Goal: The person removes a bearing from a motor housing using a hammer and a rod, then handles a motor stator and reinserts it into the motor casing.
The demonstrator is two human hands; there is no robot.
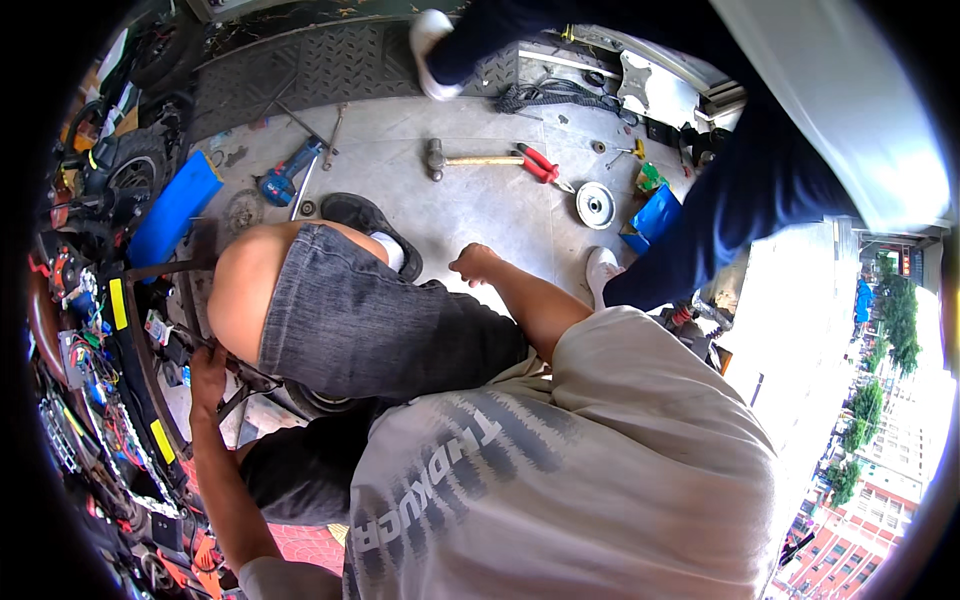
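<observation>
My left hand (208,372) is low at the left beside my bare knee (240,290), its fingers closed round part of a dark metal frame (180,303), partly hidden by the knee. My right hand (474,262) hangs over the floor near the middle, fingers loosely bent and apart, with no object visible in it. Beyond it lie a hammer (475,162), red-handled pliers (540,165) and a silver round wheel-like part (595,205). A blue drill (285,175) lies past my knee.
Another person's dark-trousered leg (740,200) and white shoes (435,55) surround the right and far side. Scooter parts and wiring (100,400) crowd the left. A blue tray (175,200) and ridged dark mat (310,70) lie beyond. A street with trees (890,330) shows at right.
</observation>
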